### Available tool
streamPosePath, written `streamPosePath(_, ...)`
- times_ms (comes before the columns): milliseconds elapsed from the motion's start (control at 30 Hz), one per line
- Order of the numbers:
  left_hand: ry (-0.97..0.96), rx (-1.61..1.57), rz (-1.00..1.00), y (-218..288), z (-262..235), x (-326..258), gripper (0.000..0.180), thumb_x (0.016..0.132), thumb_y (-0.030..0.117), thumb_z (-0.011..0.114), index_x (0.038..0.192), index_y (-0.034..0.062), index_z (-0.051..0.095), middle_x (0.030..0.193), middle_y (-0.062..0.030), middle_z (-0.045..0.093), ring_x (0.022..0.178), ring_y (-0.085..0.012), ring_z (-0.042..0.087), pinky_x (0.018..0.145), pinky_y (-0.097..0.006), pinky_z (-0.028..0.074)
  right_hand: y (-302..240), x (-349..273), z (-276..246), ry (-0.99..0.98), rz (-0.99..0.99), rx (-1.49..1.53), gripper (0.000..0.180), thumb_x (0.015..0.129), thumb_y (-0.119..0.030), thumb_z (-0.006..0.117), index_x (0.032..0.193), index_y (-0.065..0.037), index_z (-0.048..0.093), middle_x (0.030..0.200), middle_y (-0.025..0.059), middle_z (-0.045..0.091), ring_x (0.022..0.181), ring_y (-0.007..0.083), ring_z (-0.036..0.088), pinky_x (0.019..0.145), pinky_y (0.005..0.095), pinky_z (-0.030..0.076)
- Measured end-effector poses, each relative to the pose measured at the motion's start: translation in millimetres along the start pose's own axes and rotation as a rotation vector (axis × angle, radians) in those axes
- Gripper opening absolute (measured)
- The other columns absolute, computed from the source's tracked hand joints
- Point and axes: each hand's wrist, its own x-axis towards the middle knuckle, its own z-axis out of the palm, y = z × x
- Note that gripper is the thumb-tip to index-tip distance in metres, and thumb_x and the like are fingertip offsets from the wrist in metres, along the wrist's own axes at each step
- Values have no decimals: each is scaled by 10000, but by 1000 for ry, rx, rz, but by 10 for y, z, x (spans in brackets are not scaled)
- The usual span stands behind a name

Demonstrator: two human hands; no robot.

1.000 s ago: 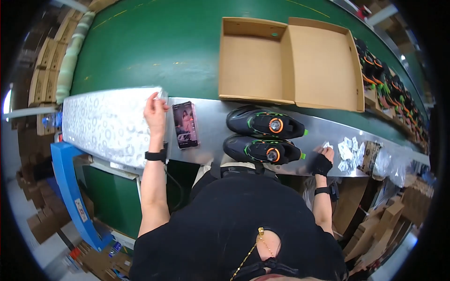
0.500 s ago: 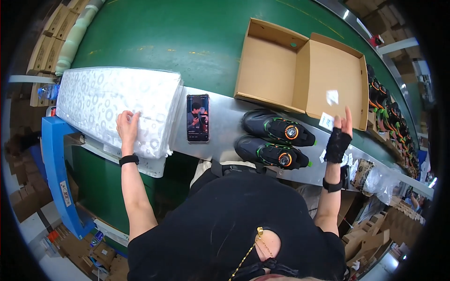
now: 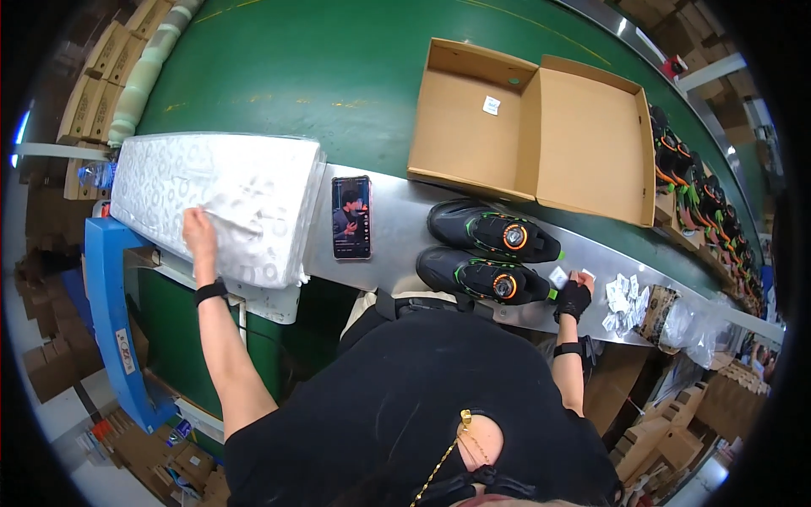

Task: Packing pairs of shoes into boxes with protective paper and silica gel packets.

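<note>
My left hand (image 3: 200, 241) pinches the wrinkled top sheet of a stack of white patterned wrapping paper (image 3: 160, 173) on the left. My right hand (image 3: 574, 297), in a black fingerless glove, is at the metal ledge with its fingertips closed on a small white packet (image 3: 589, 275). Another white packet (image 3: 557, 277) lies between this hand and a pair of black shoes (image 3: 498, 232) with green and orange trim and round dials. Behind them, an open brown shoebox (image 3: 596, 144) holds one white packet (image 3: 491, 105) in its left half.
A phone (image 3: 351, 217) playing a video lies between paper and shoes. Loose white packets (image 3: 625, 304) are piled right of my right hand, beside clear plastic bags (image 3: 688, 325). More shoes (image 3: 701, 203) line the far right. A blue frame (image 3: 114, 321) stands at the left.
My right hand has come down from the shoebox to the ledge and closed its fingers. A packet that was in mid-air now lies in the box. My left hand has drawn leftward, wrinkling the top sheet.
</note>
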Motion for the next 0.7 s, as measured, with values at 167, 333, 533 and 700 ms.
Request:
streamPosePath(167,165,-272,65,1124,-1078,497,223,896,195,441,833,-11,496,667,-71,514,599,-141,478,546,-278,393,-395,114,-314,228,-275,90,210,792,-206,593,836,-4,557,853,118,529,770,231,509,705,300,410)
streamPosePath(333,-180,-946,149,2861,-1107,356,170,903,162,427,849,22,507,634,31,419,563,-42,382,494,-187,334,-1938,-47,-888,-12,-756,392,161,724,-84,648,851,-15,579,835,96,561,750,204,547,703,293,447)
streamPosePath(533,-501,-1243,453,4523,-574,-44,155,886,129,464,843,-17,495,684,-58,532,585,-107,529,545,-242,448,-3095,-318,-655,-898,-565,1099,535,717,-253,681,1141,-15,459,1011,97,544,868,155,529,783,284,422)
streamPosePath(700,-275,-947,896,5047,-116,-123,443,811,277,600,1091,-33,454,1042,-179,505,1030,-283,491,857,-315,406,-2954,648,-287,-258,-285,1184,309,776,-107,572,1061,-29,480,885,37,548,757,100,501,679,235,422)
